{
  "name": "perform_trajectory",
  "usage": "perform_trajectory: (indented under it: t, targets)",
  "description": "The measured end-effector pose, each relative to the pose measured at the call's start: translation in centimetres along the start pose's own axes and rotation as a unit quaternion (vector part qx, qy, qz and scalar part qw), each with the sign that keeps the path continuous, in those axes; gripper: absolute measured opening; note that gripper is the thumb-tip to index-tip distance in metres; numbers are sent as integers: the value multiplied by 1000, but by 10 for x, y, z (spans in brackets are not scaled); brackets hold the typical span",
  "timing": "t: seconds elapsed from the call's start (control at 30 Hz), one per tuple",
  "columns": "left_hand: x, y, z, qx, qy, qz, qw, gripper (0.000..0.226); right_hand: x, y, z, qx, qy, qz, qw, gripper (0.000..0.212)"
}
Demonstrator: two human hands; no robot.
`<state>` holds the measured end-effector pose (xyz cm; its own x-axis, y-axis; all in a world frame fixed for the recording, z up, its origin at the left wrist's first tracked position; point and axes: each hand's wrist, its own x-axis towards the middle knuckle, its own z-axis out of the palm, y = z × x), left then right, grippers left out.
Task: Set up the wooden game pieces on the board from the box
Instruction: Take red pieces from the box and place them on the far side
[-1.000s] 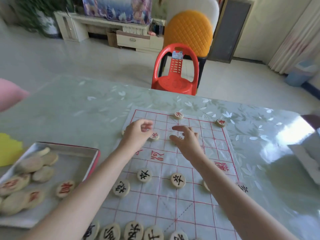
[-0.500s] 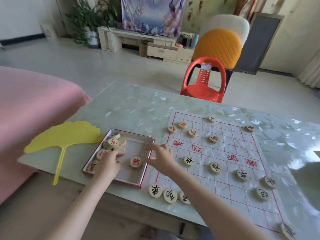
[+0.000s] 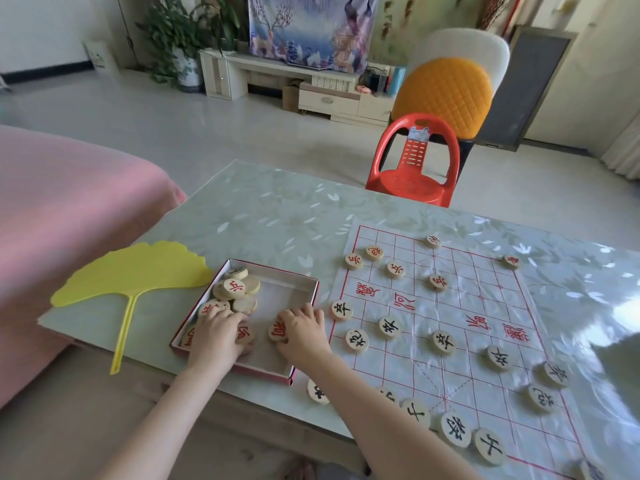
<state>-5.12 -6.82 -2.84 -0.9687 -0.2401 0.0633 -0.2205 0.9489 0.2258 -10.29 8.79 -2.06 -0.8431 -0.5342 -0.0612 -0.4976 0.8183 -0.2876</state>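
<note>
Left hand (image 3: 216, 336), right hand (image 3: 304, 332) in box (image 3: 273, 271), each pinching a disc (image 3: 278, 331).
Board (image 3: 457, 306) lying frame-right, nearer right hand.

- The left hand (image 3: 216, 336) and the right hand (image 3: 304, 332) both lie in the box (image 3: 287, 292).
- Left piece (image 3: 244, 334) sits between the left hand's fingers and thumb; right piece (image 3: 277, 332) between the right hand's.
- Heap of pieces (image 3: 235, 289): in the box, beyond the left hand.
- Fan (image 3: 135, 271): left of the left hand.
- Board (image 3: 467, 306): right of the right hand.
</note>
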Motion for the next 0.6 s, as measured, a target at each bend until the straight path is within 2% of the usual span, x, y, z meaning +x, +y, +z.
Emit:
perform_trajectory:
  t: [0.1, 0.23, 0.33, 0.47, 0.6]
  targets:
    - [-5, 9, -6, -122, 62, -20, 990, 48, -5, 4, -8, 71, 65, 28, 995, 43]
    - [-5, 34, -24, -246, 79, -13, 966, 48, -23, 25, -27, 136, 125, 29, 982, 47]
    - [-3, 54, -37, -280, 82, 6, 957, 46, -43, 42, -40, 203, 148, 50, 967, 44]
    - [-3, 86, -44, -312, 76, 39, 946, 46, -63, 61, -54, 246, 153, 77, 954, 44]
    - [-3, 118, -42, -336, 69, 57, 938, 54, -76, 77, -73, 268, 186, 68, 943, 43]
